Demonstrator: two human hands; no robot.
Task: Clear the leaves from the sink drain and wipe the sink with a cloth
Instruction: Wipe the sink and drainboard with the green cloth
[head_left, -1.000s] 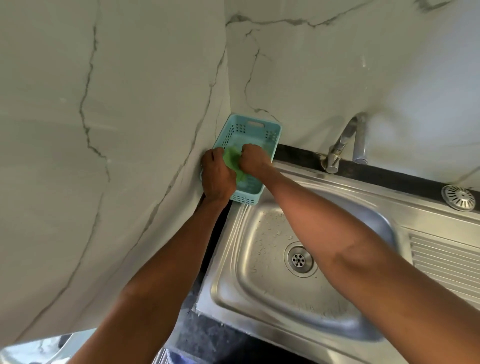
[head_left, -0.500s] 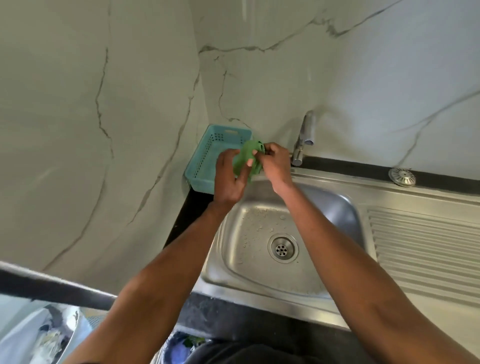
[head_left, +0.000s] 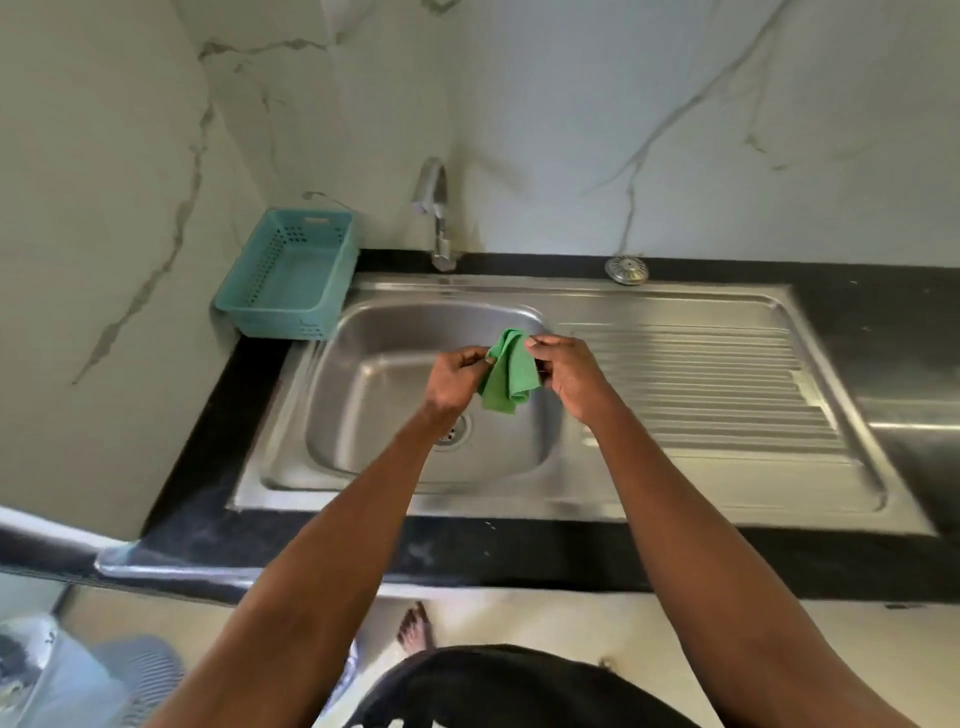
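Note:
A folded green cloth (head_left: 508, 375) hangs in the air over the steel sink basin (head_left: 363, 395). My left hand (head_left: 456, 382) pinches its left edge and my right hand (head_left: 569, 378) pinches its upper right edge. The cloth droops between the two hands. The round drain (head_left: 457, 430) lies at the basin's floor, partly hidden behind my left wrist. No leaves show on the visible part of the drain.
A teal plastic basket (head_left: 288, 275) stands in the corner left of the sink. The chrome tap (head_left: 435, 208) rises behind the basin. A metal strainer (head_left: 626, 269) lies on the black counter (head_left: 857, 301) behind the ribbed drainboard (head_left: 717, 384). A bin sits on the floor at bottom left.
Both hands lifted the green cloth out of the teal basket and carried it right and toward me, to above the basin. The view pulled back from the wall.

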